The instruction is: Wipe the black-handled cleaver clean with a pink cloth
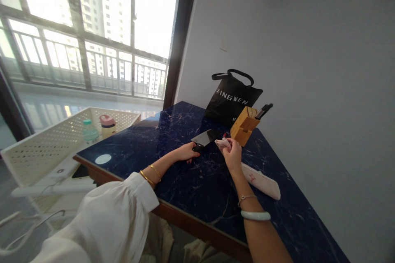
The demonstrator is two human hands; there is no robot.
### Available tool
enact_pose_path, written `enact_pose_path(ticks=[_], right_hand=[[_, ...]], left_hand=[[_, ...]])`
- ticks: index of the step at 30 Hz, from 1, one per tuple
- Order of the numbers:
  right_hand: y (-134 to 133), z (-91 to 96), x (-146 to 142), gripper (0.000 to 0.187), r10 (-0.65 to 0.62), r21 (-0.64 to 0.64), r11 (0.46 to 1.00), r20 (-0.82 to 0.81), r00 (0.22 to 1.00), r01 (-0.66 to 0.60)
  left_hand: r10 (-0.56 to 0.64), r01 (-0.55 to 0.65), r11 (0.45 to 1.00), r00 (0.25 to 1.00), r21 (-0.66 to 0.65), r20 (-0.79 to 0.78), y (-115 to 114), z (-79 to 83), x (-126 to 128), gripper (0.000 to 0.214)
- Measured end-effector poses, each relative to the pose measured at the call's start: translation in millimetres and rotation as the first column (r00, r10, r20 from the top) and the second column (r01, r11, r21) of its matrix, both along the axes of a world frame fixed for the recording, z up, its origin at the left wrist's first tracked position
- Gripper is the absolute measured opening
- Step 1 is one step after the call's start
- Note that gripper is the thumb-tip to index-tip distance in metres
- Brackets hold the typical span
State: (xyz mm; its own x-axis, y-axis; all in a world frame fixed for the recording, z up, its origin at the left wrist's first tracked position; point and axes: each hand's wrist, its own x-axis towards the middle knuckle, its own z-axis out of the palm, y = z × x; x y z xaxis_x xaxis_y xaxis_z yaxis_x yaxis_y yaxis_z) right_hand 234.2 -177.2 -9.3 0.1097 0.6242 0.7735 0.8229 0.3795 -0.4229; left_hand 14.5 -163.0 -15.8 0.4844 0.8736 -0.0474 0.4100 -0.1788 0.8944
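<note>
Wall (308,70), plain grey, fills the right side; large window (151,12) at left, railing and tall buildings beyond. Dark blue marble-look table (191,185) with brown edge runs across the middle. White perforated basket (40,148) off the table's left side, two drink bottles inside: pink-lidded bottle (107,126) and teal-capped bottle (90,132). Black tote bag (231,98), "XINGWEN" in white, sits at the table's far end near the wall. Wooden knife block (245,125) just in front of bag, dark-handled tools slotted in it. Long pale pink pouch (262,181) lies right of the right forearm. Cleaver (204,137) is mid-table, left of block, blade angled away and rightward; blade contact with tabletop: cannot tell. Person's left hand (187,152) grips its black handle, fingers wrapped; gold bangles on wrist. Person's right hand (234,155) pinches a pale pink cloth (221,144) near the blade tip; white bangle on forearm. Small white disc (103,159) near the table's left corner.
</note>
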Motion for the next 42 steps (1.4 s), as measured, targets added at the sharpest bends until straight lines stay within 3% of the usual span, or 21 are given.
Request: enact_pose_path(ticks=[11,16,20,24,28,31,34,42], right_hand=[[1.6,-2.7,-2.6,0.035,0.023,-0.019,1.0,0.011,1.0,-0.023],[-5.2,6.8,-2.5,0.036,0.006,-0.021,1.0,0.002,1.0,-0.006],[-19.3,28.5,10.2,0.049,-0.138,-0.045,0.99,-0.074,0.988,0.134],[-40.2,48.9,45.5,0.061,-0.341,-0.127,0.933,-0.021,0.94,0.336],[-62.2,46.9,92.7,0.05,-0.449,-0.258,0.855,0.066,0.891,0.45],[-72.5,35.2,114.2,0.053,-0.391,-0.252,0.889,0.019,0.92,0.383],[-71.1,28.8,113.1,0.059,-0.331,-0.203,0.928,-0.064,0.942,0.312],[-28.7,38.6,51.4,0.05,-0.177,-0.164,0.977,-0.278,0.944,0.135]], left_hand=[[0.009,-0.008,0.999,1.0,-0.036,0.023,-1.3,2.5,0.3,0.021],[0.02,-0.019,0.998,1.0,-0.062,0.021,0.1,2.2,1.6,0.019],[0.023,-0.023,0.998,1.0,-0.064,0.01,0.6,3.9,2.2,0.017],[0.008,-0.009,0.998,1.0,-0.067,-0.012,2.5,5.9,3.6,0.014],[0.002,-0.005,0.997,0.999,-0.075,-0.033,4.1,7.1,6.6,0.015],[0.013,-0.016,0.996,0.999,-0.084,-0.046,4.2,8.0,8.3,0.02],[0.014,-0.019,0.995,0.998,-0.095,-0.056,4.5,7.8,9.0,0.024],[0.029,-0.028,1.0,0.995,0.007,-0.092,-1.0,3.2,8.7,0.036]])
